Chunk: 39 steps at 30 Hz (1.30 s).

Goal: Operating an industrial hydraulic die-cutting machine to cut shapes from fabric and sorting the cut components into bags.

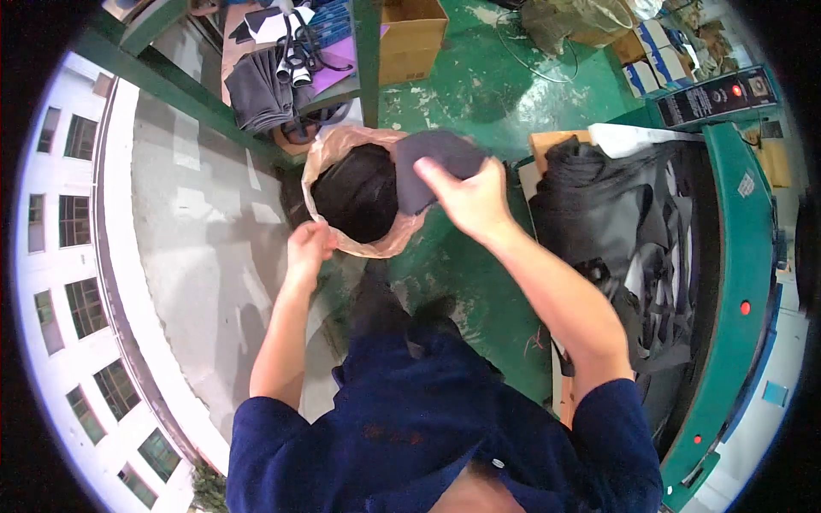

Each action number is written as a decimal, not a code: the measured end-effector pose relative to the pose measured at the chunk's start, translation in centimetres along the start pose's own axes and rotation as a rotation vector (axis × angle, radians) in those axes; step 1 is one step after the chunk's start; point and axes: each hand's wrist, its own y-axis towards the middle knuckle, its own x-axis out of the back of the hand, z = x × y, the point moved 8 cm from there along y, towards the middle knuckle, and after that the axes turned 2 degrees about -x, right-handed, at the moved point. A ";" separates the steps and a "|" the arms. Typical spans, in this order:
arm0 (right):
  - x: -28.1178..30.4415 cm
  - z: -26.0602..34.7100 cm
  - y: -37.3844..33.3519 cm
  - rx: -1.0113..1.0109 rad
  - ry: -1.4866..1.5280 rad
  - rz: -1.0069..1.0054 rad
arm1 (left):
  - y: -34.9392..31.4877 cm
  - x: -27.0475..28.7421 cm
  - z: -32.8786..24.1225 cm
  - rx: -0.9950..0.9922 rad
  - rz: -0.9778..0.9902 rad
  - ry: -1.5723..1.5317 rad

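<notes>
I see the left hand (310, 248) pinching the tan bag (389, 248) at its near-left rim; the right hand (475, 198) grasps dark fabric (428, 162) over its right edge. Green floor (492, 316) separates bag from machine (737, 256); white lettering marks its black panel (717, 100)

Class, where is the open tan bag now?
In the head view, the bag is slightly left of centre, its lower-left rim at the left hand.

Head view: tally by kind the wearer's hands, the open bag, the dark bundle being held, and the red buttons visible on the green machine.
Hands: 2, left hand and right hand
Open bag: 1
Held dark bundle: 1 (layers can't be told)
Red buttons on the green machine: 3
Total: 7
</notes>
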 end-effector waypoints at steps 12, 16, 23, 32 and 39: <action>-3.8 -0.9 -4.4 0.134 -0.487 0.308 | 2.6 -7.4 -2.2 -0.148 0.277 0.125; 12.5 4.6 -9.6 0.121 -0.584 -0.150 | -4.4 -21.2 -12.4 -0.500 0.554 0.080; 40.0 8.7 -34.2 -0.169 -0.908 -0.840 | -32.7 -40.0 -16.0 -0.990 1.218 0.079; 53.1 7.2 -71.7 -0.610 -0.900 -1.312 | -55.2 -65.0 -2.5 -1.783 1.286 0.570; 51.4 8.1 -83.3 -0.629 -0.862 -1.463 | -54.4 -71.6 1.5 -2.146 0.934 0.835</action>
